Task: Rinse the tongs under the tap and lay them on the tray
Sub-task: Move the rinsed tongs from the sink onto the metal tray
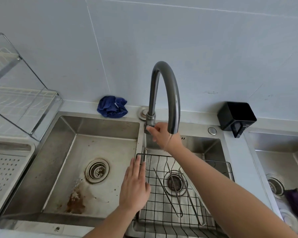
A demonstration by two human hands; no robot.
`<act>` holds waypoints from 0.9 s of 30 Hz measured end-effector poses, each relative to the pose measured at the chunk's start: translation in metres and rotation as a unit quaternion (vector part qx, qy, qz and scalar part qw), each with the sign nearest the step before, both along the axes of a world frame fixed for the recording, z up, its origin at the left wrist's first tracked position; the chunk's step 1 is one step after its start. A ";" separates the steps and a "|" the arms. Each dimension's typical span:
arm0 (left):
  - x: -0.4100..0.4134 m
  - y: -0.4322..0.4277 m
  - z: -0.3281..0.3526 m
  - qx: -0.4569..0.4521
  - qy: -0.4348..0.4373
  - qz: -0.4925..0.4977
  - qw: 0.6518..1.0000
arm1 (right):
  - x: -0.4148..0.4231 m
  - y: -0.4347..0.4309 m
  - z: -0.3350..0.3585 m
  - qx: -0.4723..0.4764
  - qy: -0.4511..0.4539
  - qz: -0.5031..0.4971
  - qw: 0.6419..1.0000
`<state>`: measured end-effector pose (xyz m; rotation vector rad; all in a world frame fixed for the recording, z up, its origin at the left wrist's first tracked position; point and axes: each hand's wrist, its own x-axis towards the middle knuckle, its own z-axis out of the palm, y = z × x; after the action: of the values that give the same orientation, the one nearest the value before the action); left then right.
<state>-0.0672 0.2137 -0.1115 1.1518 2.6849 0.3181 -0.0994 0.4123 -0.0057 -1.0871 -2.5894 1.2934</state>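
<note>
Two long thin metal tongs (167, 191) lie side by side in a black wire rack (155, 155) set in the right basin, over its drain. My right hand (162, 134) reaches to the base of the dark curved tap (172, 93) and pinches its lever, with the spout just above my wrist. A thin stream seems to fall from the spout. My left hand (134, 186) lies flat, fingers straight, on the divider between the basins at the rack's left rim. Neither hand touches the tongs. A white perforated tray (5, 170) sits at far left.
The left basin (100, 145) holds a drain strainer and a brown stain. A blue cloth (112, 107) lies behind the sink, a black box (236, 115) at back right. A dish rack (21, 93) stands above the tray. A third basin (282, 160) with a purple cloth is far right.
</note>
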 end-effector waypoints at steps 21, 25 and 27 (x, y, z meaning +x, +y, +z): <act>0.000 -0.001 -0.005 -0.011 0.036 -0.009 0.999 | -0.022 0.007 0.002 -0.019 -0.021 -0.023 0.999; 0.000 -0.001 -0.001 -0.032 0.030 -0.017 0.999 | -0.005 0.012 0.015 -0.001 0.005 0.021 1.000; 0.001 0.000 0.004 -0.039 0.033 -0.014 0.999 | 0.012 0.011 0.017 -0.024 0.014 0.011 1.000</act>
<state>-0.0659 0.2134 -0.1076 1.1962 2.7086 0.1706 -0.0870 0.4232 0.0116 -1.0427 -2.5715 1.3711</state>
